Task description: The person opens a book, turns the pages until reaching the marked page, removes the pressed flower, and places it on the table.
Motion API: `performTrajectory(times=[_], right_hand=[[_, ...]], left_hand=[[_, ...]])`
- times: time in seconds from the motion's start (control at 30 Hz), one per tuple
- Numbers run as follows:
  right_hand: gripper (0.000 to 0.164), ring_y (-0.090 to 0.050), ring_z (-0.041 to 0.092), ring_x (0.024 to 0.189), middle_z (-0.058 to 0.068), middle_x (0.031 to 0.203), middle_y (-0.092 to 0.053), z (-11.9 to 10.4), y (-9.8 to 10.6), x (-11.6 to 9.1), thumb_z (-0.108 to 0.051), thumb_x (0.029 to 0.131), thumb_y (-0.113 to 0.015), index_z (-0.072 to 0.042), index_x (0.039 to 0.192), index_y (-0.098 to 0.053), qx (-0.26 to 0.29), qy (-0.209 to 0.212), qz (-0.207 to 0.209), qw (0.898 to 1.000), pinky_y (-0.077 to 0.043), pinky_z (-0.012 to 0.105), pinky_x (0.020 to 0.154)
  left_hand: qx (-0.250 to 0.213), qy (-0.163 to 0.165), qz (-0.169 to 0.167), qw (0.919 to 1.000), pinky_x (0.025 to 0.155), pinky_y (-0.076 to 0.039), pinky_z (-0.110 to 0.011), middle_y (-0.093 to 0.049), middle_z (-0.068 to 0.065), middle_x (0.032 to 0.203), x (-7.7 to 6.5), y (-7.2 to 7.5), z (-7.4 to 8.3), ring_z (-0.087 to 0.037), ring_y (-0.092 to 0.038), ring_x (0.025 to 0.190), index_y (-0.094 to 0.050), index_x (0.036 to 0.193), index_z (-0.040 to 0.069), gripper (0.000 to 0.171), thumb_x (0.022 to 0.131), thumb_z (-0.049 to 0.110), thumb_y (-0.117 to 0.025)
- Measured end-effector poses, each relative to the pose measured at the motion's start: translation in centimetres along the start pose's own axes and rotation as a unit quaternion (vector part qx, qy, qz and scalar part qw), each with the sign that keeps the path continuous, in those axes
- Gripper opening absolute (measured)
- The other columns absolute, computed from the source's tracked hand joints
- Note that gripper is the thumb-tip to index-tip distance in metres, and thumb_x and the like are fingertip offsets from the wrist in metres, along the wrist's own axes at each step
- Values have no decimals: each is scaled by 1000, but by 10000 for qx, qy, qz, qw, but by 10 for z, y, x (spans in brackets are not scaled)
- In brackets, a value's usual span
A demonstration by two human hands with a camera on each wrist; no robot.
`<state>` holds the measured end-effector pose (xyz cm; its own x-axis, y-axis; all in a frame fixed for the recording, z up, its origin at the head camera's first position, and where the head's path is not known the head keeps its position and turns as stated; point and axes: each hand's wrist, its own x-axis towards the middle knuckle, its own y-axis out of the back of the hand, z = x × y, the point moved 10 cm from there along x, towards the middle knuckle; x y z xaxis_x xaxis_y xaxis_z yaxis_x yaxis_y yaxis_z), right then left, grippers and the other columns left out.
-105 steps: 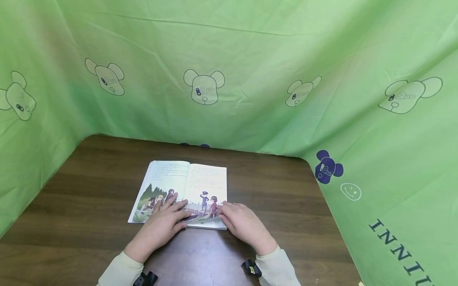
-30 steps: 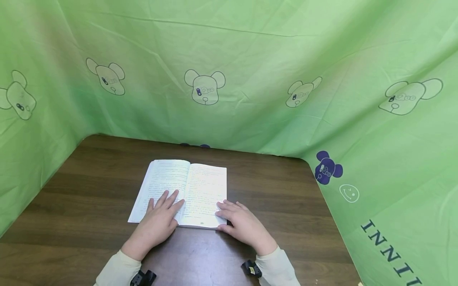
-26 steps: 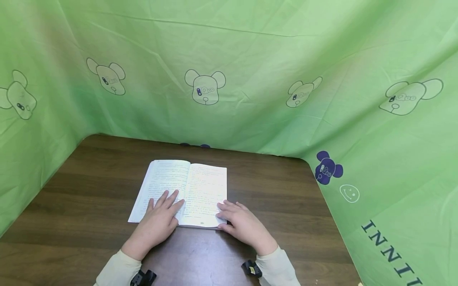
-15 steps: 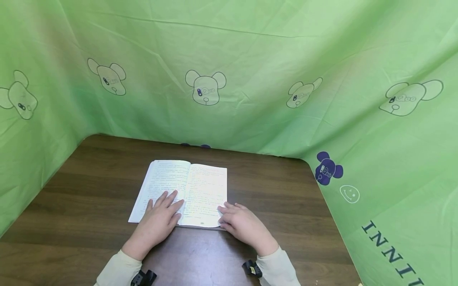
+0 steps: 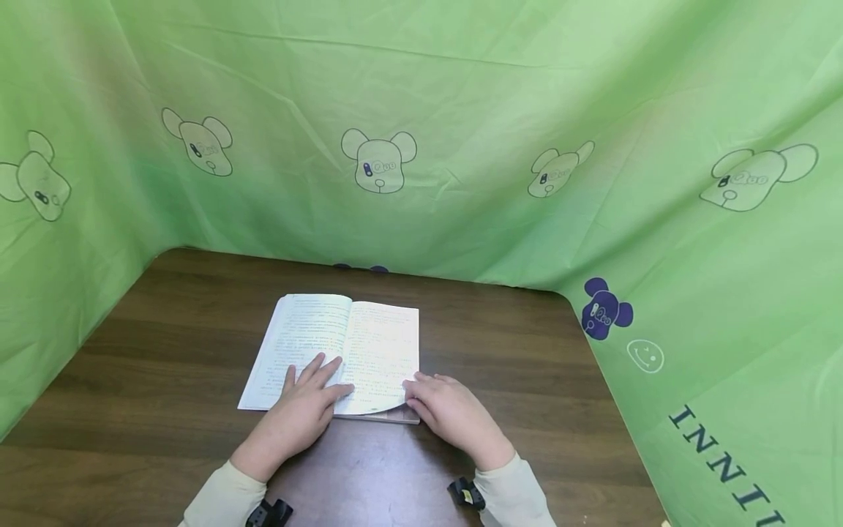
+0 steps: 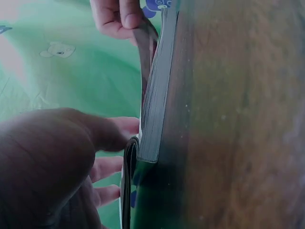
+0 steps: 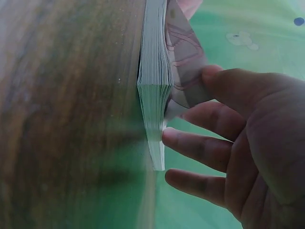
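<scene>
An open book [image 5: 382,337] with printed text on both pages lies on the brown wooden table [image 5: 514,351]. My left hand [image 5: 299,410] rests on the lower left page, fingers spread, one reaching over the middle fold. At the lower right corner my right hand [image 5: 454,413] pinches a page [image 7: 188,62] between thumb and forefinger. That page is lifted off the thick page block [image 7: 155,52], and its underside shows a printed picture. In the left wrist view the raised page [image 6: 147,52] curves up from the block toward the right hand's fingers [image 6: 129,16].
A green cloth [image 5: 461,88] printed with bear heads hangs behind and along both sides of the table. Black wrist devices [image 5: 466,494] are strapped at both sleeves.
Earlier the spread had pictures; a text spread has since replaced it. The right hand has pinched and raised the right page's lower corner. The left hand has shifted slightly right toward the fold.
</scene>
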<state>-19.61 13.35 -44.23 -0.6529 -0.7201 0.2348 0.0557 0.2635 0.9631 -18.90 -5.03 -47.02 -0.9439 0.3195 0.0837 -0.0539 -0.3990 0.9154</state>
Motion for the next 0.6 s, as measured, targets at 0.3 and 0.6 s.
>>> performTrajectory(times=[0.3,0.6], right_hand=[[6,-64,5,76,-15,84,-63,-1,15,0,-21,100,-67,-19,105,-65,-129,164,742,9970,-56,33,80],[8,-64,6,74,-15,86,-65,-3,23,0,-23,98,-68,-21,106,-64,-211,176,1023,9944,-55,33,74]], left_hand=[[-213,-47,34,9998,112,-19,-79,-44,-11,160,-2,1,1,-39,-29,153,-74,127,23,37,94,38,-74],[-174,-14,24,9998,112,-20,-79,-44,-10,160,-2,3,2,-38,-29,153,-74,127,23,37,93,37,-75]])
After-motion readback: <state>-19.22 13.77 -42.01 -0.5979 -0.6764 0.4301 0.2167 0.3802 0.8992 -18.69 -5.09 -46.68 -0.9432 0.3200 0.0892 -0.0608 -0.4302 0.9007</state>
